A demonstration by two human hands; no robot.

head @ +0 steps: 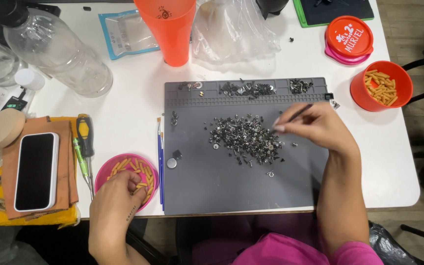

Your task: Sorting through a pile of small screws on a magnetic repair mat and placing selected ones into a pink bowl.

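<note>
Left to right: left hand (119,196), fingers bunched, dips into pink bowl (105,169) of pasta pieces (123,164) at table (128,98) edge; right hand (317,126), fingers pinched on tweezers (298,114), works over screw pile (246,137) mid grey mat (212,186); orange cup (403,78) w/ pasta far right.

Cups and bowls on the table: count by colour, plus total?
Orange: 2, the tall orange cup and the orange cup of pasta.
Pink: 1, the pink bowl of pasta that the left hand reaches into.
Total: 3.
</note>
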